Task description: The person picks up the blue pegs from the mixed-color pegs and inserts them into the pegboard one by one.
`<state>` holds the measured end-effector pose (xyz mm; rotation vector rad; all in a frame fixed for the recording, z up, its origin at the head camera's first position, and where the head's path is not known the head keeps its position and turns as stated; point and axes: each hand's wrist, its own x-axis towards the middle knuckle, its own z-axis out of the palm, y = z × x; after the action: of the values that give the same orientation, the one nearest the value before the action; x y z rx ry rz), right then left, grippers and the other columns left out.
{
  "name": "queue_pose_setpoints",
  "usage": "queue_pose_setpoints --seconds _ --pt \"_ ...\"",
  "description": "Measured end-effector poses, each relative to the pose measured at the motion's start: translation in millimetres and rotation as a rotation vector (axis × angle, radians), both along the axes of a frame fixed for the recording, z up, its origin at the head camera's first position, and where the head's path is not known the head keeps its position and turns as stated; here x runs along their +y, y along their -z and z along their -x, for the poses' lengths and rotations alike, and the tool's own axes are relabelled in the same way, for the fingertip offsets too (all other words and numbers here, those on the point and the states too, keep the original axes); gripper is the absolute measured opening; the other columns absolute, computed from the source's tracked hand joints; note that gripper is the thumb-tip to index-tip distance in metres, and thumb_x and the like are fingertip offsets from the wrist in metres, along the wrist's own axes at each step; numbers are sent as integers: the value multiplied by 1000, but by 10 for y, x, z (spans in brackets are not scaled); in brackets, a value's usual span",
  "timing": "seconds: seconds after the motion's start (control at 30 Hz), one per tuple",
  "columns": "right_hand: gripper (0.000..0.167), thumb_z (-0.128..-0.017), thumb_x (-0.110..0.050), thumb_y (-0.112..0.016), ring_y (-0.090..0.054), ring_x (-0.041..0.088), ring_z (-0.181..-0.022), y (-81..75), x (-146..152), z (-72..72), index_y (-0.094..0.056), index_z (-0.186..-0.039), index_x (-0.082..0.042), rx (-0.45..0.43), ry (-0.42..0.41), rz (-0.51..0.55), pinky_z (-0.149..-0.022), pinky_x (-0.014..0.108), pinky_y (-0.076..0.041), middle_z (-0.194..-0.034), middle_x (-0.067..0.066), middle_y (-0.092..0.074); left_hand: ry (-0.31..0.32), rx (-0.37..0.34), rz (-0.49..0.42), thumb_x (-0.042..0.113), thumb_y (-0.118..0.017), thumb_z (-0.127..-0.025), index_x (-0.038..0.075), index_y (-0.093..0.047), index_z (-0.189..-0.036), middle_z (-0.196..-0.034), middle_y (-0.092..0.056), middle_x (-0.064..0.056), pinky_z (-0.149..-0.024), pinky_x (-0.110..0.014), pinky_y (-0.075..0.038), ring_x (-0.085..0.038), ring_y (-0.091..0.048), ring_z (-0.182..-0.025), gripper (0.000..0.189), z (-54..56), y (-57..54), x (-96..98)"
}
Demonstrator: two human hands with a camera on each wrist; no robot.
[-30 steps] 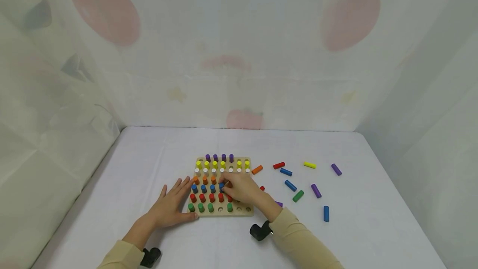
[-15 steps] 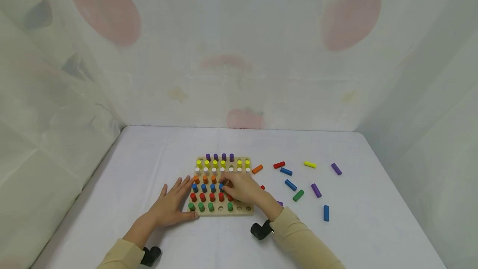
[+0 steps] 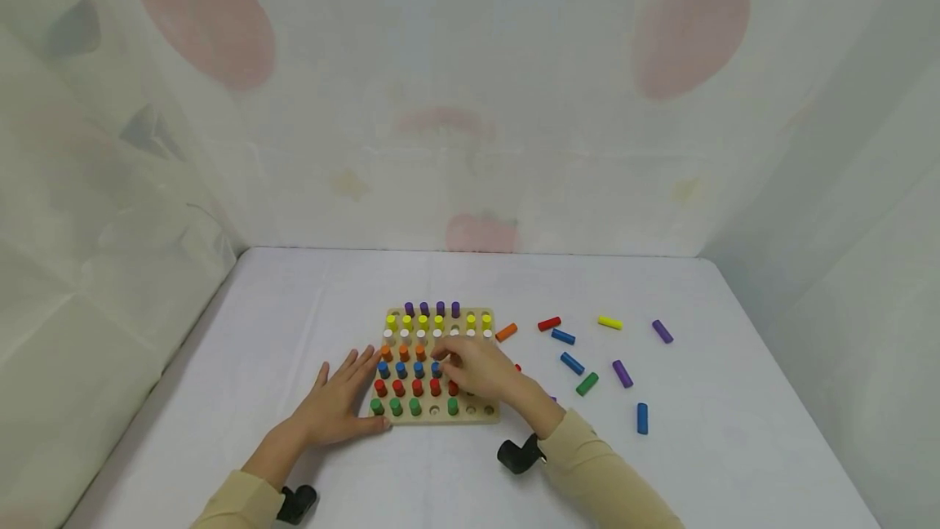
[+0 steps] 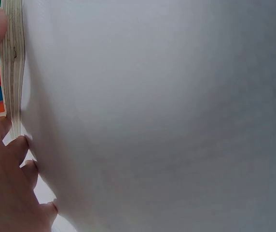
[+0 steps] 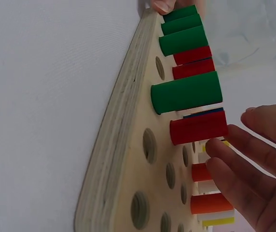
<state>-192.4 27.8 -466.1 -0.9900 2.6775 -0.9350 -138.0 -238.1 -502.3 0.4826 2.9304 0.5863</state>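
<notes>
A wooden pegboard [image 3: 470, 421] lies on the table with coloured pegs standing in rows: purple, yellow, white, orange, blue, red and green. My left hand [image 3: 339, 400] lies along its left side with fingers extended, the thumb at the near left corner. Above the board's right half is my right hand [image 3: 481, 367], its fingertips close beside the last visible blue peg [image 3: 436, 369]. In the right wrist view, thumb and fingers are apart, with no peg between them, behind a red peg [image 5: 198, 128]. The right hand hides part of the orange, blue and red rows.
Loose pegs lie right of the board, among them an orange peg [image 3: 506, 332], a red peg [image 3: 548, 323], a yellow peg [image 3: 609, 322], a green peg [image 3: 587, 384] and several blue and purple ones. Bare holes show along the board's near edge [image 5: 140, 210]. Cloth walls surround the table.
My right hand has let go of the blue peg and shifted slightly right, its forearm moving right with it. The blue peg stays upright in the board. The left hand has not moved.
</notes>
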Motion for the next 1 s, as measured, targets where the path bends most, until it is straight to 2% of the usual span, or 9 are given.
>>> queue_pose_setpoints --seconds 0.13,0.33,0.43,0.67,1.0 --pt "18 -90 -20 -59 -52 1 -75 -65 40 -35 -64 -107 -19 21 20 7 -65 12 -46 -93 -12 -64 0 -2 2 70 -65 -66 15 -24 -147 -152 -23 -9 -104 -68 -7 -37 -18 -139 106 -5 -1 -7" --pt "21 -89 -22 -61 -56 2 -80 -116 132 -38 -64 -109 -17 56 37 38 -68 12 -48 -98 -9 -66 -5 0 4 70 -65 -65 15 -24 -147 -152 -23 -9 -104 -68 -7 -37 -19 -138 106 -11 0 -10" --pt "21 -89 -23 -61 -57 2 -81 -120 195 -33 -64 -108 -16 81 44 44 -68 13 -48 -97 -9 -65 -7 1 0 69 -65 -65 15 -25 -147 -152 -23 -8 -104 -68 -7 -37 -19 -138 106 -17 -1 -10" --pt "20 -88 -19 -61 -61 8 -87 -128 371 -20 -64 -107 -13 115 58 100 -72 25 -53 -99 -5 -66 -6 5 10 70 -65 -65 14 -25 -147 -152 -23 -8 -103 -68 -7 -37 -19 -138 107 -18 0 -18" --pt "23 -86 -21 -65 -60 7 -93 -80 677 -12 -62 -109 -17 162 126 94 -76 25 -53 -104 -8 -63 0 13 4 71 -63 -65 14 -24 -147 -152 -23 -9 -103 -69 -7 -37 -19 -138 107 -15 15 -44"
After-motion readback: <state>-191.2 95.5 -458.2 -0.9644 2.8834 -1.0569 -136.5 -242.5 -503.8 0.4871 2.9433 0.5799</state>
